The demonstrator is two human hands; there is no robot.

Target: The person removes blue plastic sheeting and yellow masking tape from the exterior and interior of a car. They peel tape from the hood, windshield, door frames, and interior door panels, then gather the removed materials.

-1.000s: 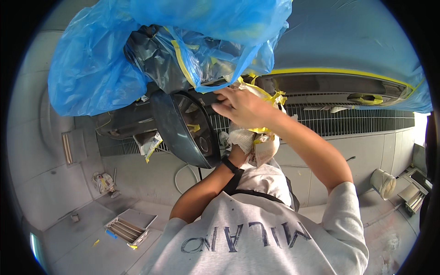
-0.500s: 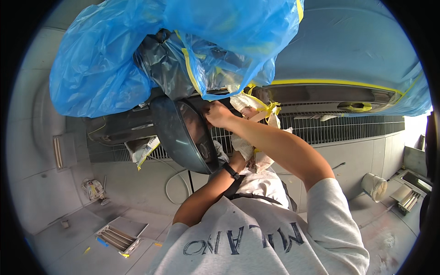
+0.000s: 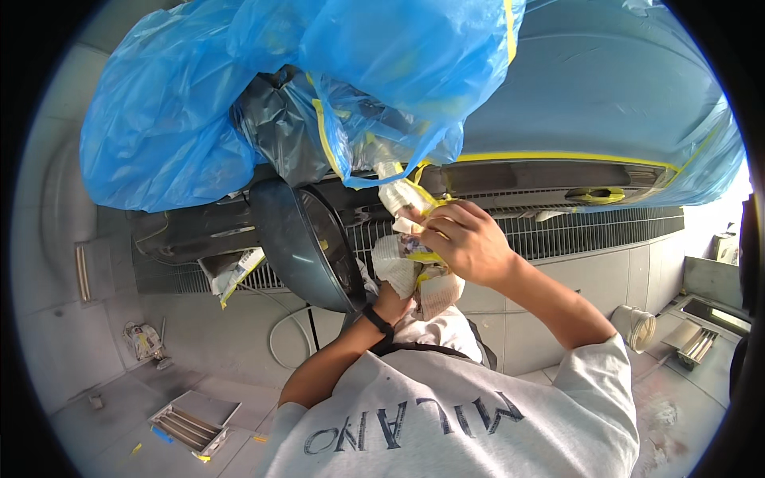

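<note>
A dark side mirror (image 3: 296, 245) juts out from a dark car door. Beside it, my left hand (image 3: 394, 301), with a black band on the wrist, holds a crumpled bundle of printed masking paper (image 3: 441, 291) edged with yellow tape. The paper hides most of its fingers. My right hand (image 3: 468, 241) has its fingers curled and pinched on the upper part of this paper and tape. A strip of paper and yellow tape (image 3: 401, 193) runs up from there toward the blue plastic sheeting (image 3: 382, 56). Black plastic (image 3: 283, 127) is bunched above the mirror.
Yellow tape borders the sheeting along the car, and some wraps the door handle (image 3: 596, 194). A floor grate (image 3: 558, 235) runs under the car. More taped paper (image 3: 231, 275) hangs left of the mirror. A hose (image 3: 275, 338), a white bucket (image 3: 635, 327) and a lamp-like frame (image 3: 191, 422) are around.
My right hand has moved from the mirror's inner edge, rightward and down, onto the masking paper and tape. My left hand stays low at the bundle. The whole view has shifted slightly.
</note>
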